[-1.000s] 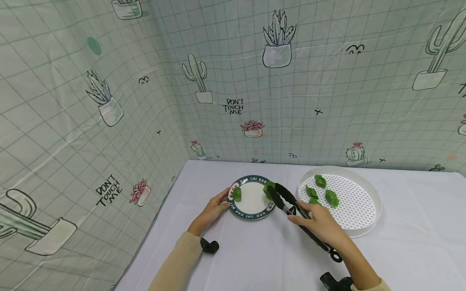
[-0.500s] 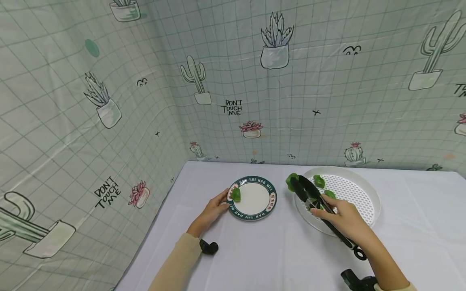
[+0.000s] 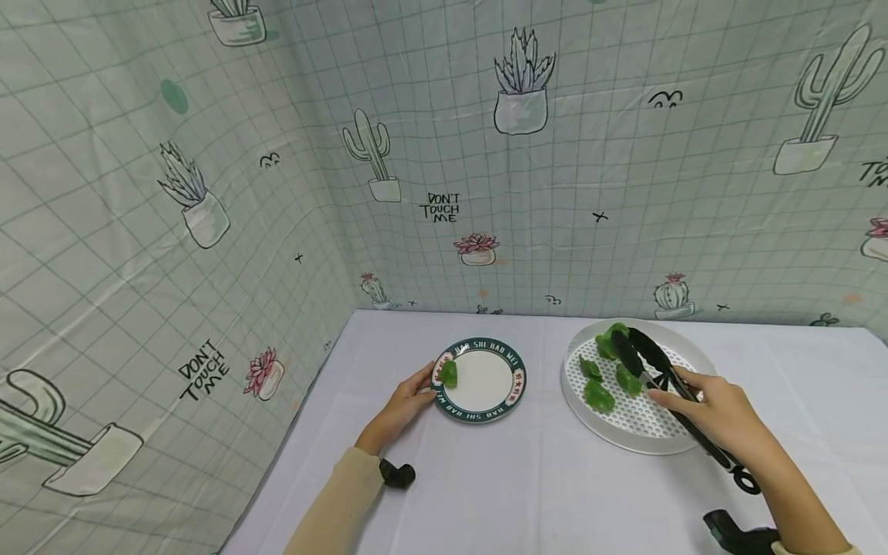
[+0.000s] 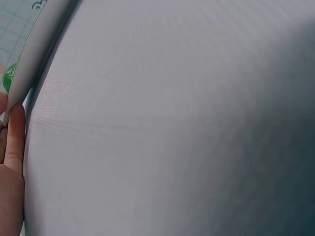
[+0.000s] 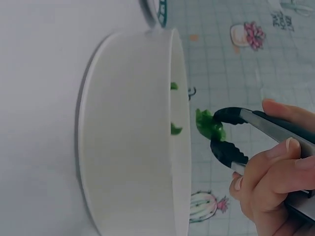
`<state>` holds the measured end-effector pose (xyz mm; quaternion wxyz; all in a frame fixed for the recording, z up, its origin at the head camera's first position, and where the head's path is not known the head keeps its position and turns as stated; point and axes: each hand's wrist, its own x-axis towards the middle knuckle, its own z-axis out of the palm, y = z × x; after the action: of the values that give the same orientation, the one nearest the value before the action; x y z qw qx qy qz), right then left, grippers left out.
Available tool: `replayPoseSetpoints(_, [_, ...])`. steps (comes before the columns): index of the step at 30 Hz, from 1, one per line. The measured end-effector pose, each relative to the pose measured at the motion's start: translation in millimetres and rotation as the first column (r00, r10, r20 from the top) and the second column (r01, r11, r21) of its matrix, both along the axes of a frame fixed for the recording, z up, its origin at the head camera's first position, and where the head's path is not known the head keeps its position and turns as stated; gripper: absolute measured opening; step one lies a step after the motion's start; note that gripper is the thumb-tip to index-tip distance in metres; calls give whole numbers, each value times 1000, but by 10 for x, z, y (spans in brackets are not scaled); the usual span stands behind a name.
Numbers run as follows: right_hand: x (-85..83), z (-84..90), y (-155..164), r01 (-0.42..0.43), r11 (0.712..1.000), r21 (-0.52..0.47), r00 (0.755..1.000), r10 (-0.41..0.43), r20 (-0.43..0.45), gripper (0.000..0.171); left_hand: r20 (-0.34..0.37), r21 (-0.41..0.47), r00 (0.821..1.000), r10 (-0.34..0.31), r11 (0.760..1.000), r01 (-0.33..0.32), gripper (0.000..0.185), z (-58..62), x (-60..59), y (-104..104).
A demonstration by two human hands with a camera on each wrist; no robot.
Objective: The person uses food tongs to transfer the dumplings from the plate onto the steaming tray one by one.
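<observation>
My left hand (image 3: 402,407) pinches the left rim of a white plate (image 3: 479,378) with a green lettered border. One crumpled green leaf-like piece (image 3: 448,374) lies on the plate's left side. My right hand (image 3: 721,408) grips black-tipped tongs (image 3: 683,397) over a round white basin with a perforated insert (image 3: 676,439). In the right wrist view, a green piece (image 5: 209,125) sits between the tong tips, above the basin's rim. Several similar green pieces (image 3: 598,397) lie on the perforated insert.
A white cloth (image 3: 541,493) covers the table. Behind and to the left hangs a grid-patterned curtain (image 3: 416,116) with cactus drawings. Black wrist devices (image 3: 397,473) are worn on both forearms.
My right hand has carried the tongs and a green piece from the plate's right edge rightward, over the basin. My left hand and the plate have stayed in place.
</observation>
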<state>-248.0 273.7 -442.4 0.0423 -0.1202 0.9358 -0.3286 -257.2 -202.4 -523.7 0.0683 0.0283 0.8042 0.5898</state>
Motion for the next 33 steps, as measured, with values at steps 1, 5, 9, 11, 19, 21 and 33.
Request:
replayPoseSetpoints(1, [-13, -9, 26, 4, 1000, 3, 1000, -4, 5, 82, -2, -1, 1000, 1, 1000, -1, 60, 1, 3, -3])
replayPoseSetpoints(5, [-53, -45, 95, 3, 1000, 14, 1000, -3, 10, 83, -3, -5, 1000, -10, 1000, 10, 59, -5, 15, -19])
replayPoseSetpoints(9, [-92, -90, 128, -13, 1000, 23, 1000, 13, 0, 84, 7, 6, 1000, -13, 1000, 13, 60, -17, 18, -29])
replayPoseSetpoints(11, [-122, -106, 137, -22, 999, 30, 1000, 22, -6, 84, 5, 2, 1000, -13, 1000, 13, 60, -28, 15, -34])
replayPoseSetpoints(19, [-276, -159, 175, -36, 996, 81, 999, 35, 10, 85, -18, -3, 1000, -17, 1000, 17, 60, -45, 15, -59])
replayPoseSetpoints(21, [-314, -169, 182, -33, 995, 98, 999, 32, 13, 86, -20, -11, 1000, -18, 1000, 18, 60, -42, 12, -58])
replayPoseSetpoints(33, [-360, -177, 185, 7, 991, 136, 999, -12, 33, 89, 3, 5, 1000, -30, 1000, 30, 60, -11, -7, -38])
